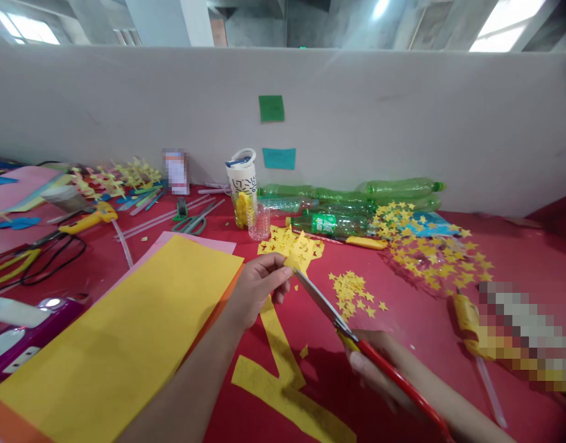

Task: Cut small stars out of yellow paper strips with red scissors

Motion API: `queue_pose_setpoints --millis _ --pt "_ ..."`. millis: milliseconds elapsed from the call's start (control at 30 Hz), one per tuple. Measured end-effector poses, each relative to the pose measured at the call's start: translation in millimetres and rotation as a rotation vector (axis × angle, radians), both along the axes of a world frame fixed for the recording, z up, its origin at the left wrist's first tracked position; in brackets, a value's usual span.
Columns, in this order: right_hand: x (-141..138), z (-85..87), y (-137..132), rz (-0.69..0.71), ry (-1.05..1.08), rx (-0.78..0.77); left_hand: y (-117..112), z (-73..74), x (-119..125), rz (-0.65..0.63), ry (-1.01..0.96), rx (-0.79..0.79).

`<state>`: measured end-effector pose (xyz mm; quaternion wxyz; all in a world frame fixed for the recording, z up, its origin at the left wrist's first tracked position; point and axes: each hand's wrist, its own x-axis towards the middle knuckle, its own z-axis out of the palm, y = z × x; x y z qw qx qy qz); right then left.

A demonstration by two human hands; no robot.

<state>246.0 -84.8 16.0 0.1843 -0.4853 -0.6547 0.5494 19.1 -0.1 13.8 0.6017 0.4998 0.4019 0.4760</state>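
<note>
My left hand pinches a small piece of yellow paper between thumb and fingers, above the middle of the red table. My right hand is wrapped round the red handles of a pair of scissors. Their blades point up and left, with the tips close to the yellow piece. Under and beyond my left hand lie yellow paper scraps with star-shaped holes. A pile of small yellow paper stars sits to the right of the blades. Yellow paper strips lie between my forearms.
Yellow sheets are stacked at the left. Green plastic bottles lie along the grey partition, near a white cup. Strung yellow stars spread at the right. Glue guns lie at both sides; grey scissors rest behind the sheets.
</note>
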Motion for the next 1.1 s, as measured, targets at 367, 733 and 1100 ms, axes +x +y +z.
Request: queue_pose_setpoints --millis 367,733,1100 --pt "-1.6 -2.2 -0.7 -0.023 -0.029 -0.053 2.2 1.9 -4.2 -0.042 0.064 -0.003" --pt "0.5 -5.9 1.7 -0.004 -0.056 -0.026 1.9 3.4 -4.6 -0.041 0.071 -0.007" --pt "1.0 -5.2 1.6 -0.026 -0.037 -0.082 3.6 0.0 -7.3 -0.075 0.035 -0.017"
